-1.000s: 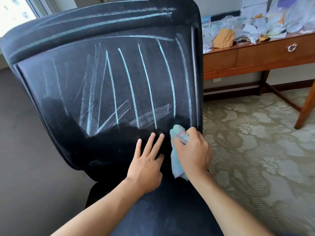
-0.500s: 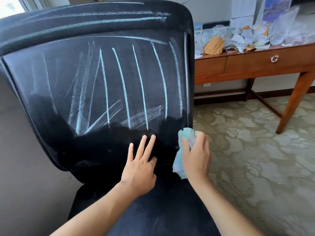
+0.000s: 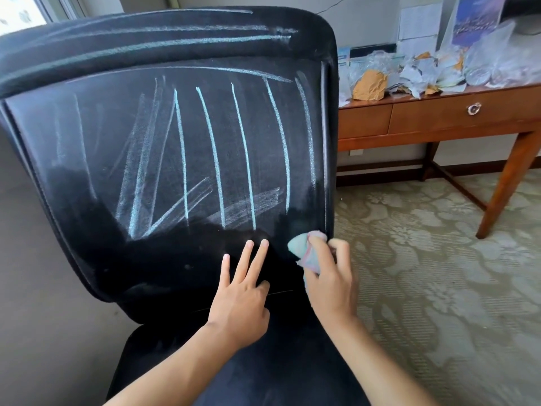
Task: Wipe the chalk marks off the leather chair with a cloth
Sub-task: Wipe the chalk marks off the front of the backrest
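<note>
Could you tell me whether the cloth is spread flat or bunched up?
Bunched: the cloth sits wadded in the right hand at the chair's edge.

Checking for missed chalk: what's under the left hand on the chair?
Only dark leather shows around the left hand on the chair; the chalk marks end above its fingertips. Beneath the palm is hidden.

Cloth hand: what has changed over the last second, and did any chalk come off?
The right hand, gripping the cloth, slid rightward along the backrest's lower edge to the chair's right rim. The left hand stayed flat on the leather, fingers spread. The chalk marks look unchanged; no stroke visibly wiped away.
</note>
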Available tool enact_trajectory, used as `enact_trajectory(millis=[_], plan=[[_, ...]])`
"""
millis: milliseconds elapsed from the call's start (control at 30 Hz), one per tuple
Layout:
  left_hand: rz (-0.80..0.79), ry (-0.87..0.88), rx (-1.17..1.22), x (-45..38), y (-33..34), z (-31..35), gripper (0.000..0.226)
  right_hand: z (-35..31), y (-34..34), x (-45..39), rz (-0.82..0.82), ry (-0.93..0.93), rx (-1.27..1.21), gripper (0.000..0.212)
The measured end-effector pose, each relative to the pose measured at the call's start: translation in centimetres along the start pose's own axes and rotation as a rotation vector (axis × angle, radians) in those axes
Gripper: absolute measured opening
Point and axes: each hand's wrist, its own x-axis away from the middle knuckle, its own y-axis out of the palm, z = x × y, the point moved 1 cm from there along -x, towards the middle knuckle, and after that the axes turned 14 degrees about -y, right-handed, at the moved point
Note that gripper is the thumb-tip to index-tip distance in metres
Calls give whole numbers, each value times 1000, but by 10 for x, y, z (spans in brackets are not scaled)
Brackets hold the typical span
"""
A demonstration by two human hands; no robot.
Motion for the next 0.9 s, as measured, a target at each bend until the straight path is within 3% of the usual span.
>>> enact_trajectory(millis=[67, 167, 267, 400, 533, 700, 800, 900], plan=[[79, -7, -16, 1, 2, -2, 25, -1, 2, 1, -26, 51, -21, 43], [207, 16, -5, 4, 8, -9, 14, -9, -3, -24, 75, 92, -60, 40], [287, 75, 20, 5, 15, -16, 21, -15, -14, -76, 184, 59, -64, 39], [303, 86, 45, 2, 15, -20, 39, -17, -31, -186, 161, -33, 32, 31], [270, 72, 67, 0, 14, -18, 42, -16, -36, -254, 117, -70, 128, 32], [221, 72, 77, 5, 15, -22, 44, -5, -24, -163, 114, -91, 102, 42], [221, 64, 90, 13, 18, -30, 52, 4, -29, -113, 0, -101, 110, 50], [224, 41, 114, 22, 24, -40, 65, 7, -36, -121, -96, -92, 90, 47]])
